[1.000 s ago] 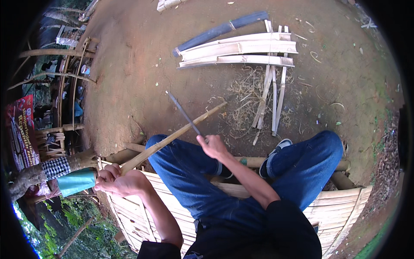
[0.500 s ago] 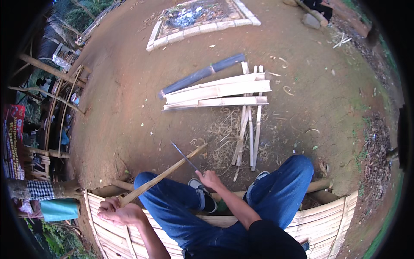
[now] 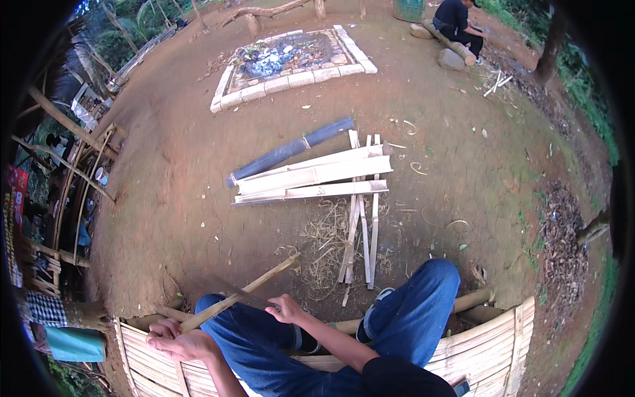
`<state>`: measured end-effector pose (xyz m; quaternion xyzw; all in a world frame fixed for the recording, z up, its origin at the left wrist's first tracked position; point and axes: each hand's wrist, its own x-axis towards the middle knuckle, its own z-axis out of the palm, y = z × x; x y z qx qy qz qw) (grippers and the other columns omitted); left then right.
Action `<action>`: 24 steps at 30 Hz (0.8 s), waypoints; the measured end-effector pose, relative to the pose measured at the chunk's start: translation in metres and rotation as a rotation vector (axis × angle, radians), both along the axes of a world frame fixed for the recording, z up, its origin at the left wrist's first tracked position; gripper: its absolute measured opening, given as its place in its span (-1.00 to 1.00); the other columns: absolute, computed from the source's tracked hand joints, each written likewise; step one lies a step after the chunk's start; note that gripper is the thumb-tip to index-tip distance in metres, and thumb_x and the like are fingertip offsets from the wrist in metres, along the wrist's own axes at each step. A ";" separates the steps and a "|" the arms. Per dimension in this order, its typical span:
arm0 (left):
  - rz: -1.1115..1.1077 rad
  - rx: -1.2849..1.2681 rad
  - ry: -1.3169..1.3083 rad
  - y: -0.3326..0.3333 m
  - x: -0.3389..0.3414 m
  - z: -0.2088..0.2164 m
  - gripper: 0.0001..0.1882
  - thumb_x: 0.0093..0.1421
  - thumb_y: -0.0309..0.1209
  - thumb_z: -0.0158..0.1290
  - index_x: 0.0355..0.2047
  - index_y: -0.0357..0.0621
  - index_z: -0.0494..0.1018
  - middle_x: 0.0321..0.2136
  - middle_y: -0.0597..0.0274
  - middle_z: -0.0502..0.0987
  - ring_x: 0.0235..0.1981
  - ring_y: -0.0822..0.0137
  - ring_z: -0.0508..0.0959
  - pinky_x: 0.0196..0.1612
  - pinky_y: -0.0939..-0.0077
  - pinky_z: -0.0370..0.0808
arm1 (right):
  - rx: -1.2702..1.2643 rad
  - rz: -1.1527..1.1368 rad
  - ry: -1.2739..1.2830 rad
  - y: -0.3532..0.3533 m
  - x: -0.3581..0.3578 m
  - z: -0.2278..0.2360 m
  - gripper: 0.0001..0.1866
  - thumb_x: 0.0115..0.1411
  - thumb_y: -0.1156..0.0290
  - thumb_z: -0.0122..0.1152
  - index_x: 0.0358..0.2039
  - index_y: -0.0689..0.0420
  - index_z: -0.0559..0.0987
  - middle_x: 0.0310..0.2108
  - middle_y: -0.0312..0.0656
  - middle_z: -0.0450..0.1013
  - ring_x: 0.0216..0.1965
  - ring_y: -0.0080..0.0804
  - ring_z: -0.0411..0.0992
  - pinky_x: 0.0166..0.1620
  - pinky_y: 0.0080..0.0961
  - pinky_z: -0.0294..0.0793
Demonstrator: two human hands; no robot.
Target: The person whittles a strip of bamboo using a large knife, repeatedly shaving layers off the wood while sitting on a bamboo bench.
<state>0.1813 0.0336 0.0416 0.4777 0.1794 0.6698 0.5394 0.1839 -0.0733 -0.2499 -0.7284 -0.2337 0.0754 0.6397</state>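
My left hand is closed round the near end of a long, narrow bamboo strip. The strip slants up and to the right, passing over my left thigh. In my right hand is a knife, its blade pointing left and blurred by motion. The blade crosses the strip about midway along it; whether it bites into the wood I cannot make out. Past my knees, bamboo shavings lie on the dirt beside several thin bamboo strips.
Split bamboo halves and a dark bamboo pole rest on the ground ahead. Farther off is a brick-edged fire pit. A person sits on a log at the far right. I sit on a slatted bamboo bench.
The view has tilted up, so the ground things appear lower and the seated person shows more fully. The knife has moved left along the strip, toward my left hand.
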 end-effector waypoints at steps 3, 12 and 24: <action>0.048 0.033 0.063 -0.001 -0.002 0.001 -0.59 0.37 -0.21 -0.31 -0.62 -0.01 -0.04 -0.67 0.42 -0.08 -0.65 0.52 -0.03 -0.59 0.61 -0.08 | -0.508 -0.261 0.627 -0.022 0.000 -0.077 -0.38 0.18 -0.13 -0.10 -0.41 0.24 0.61 -0.57 0.07 0.49 -0.51 -0.07 0.51 -0.41 -0.28 0.46; 0.068 0.073 0.050 -0.016 0.016 0.013 -0.62 0.38 -0.23 -0.33 -0.60 0.00 -0.06 -0.65 0.40 -0.08 -0.63 0.50 -0.05 -0.56 0.57 -0.04 | -0.443 -0.272 1.133 -0.043 0.004 -0.070 -0.21 0.13 -0.31 -0.18 -0.68 0.27 0.51 -0.71 -0.10 0.43 -0.69 -0.34 0.42 -0.56 -0.41 0.42; 0.059 0.101 0.104 0.011 -0.002 0.005 -0.60 0.36 -0.20 -0.31 -0.60 -0.01 -0.06 -0.67 0.41 -0.06 -0.65 0.49 -0.03 -0.58 0.57 -0.05 | -0.026 -0.512 1.159 -0.060 0.036 -0.039 -0.31 0.16 -0.27 -0.12 -0.75 0.14 0.32 -0.79 -0.29 0.25 -0.81 -0.49 0.23 -0.73 -0.53 0.24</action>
